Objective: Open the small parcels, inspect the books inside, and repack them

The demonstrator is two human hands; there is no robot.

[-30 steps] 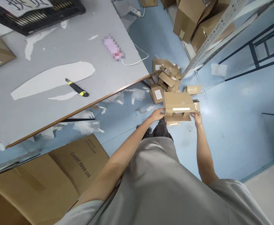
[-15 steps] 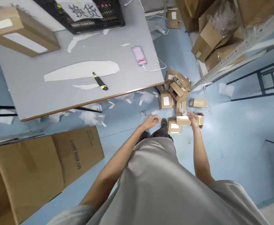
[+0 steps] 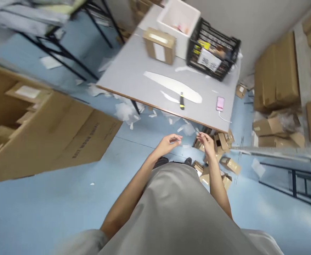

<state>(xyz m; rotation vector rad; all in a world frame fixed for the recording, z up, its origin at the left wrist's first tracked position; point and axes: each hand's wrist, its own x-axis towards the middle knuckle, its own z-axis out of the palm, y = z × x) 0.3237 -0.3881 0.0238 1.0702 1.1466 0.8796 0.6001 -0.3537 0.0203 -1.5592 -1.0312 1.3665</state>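
My left hand point(image 3: 169, 143) is in front of the table edge, fingers curved with a gap between thumb and fingers and nothing between them. To its right, my right hand point(image 3: 206, 142) pinches a small, thin, pale thing point(image 3: 197, 130) too small to make out. Beyond my hands, a black and yellow cutter point(image 3: 181, 101) lies on the grey table point(image 3: 129, 67) by a long white paper strip point(image 3: 171, 85). A pink phone point(image 3: 220, 103) with a white cable lies near the table's right edge.
On the table stand a cardboard box point(image 3: 159, 47), a white foam box point(image 3: 179, 26) and a black crate point(image 3: 213, 49). Small cartons point(image 3: 230, 165) lie on the floor by my right arm. At the left is a large carton point(image 3: 57, 131); shelving point(image 3: 277, 150) is at the right.
The view has swung left and further back, bringing the foam box and the large carton's contents into sight. My right hand has moved from over the floor cartons towards the table edge.
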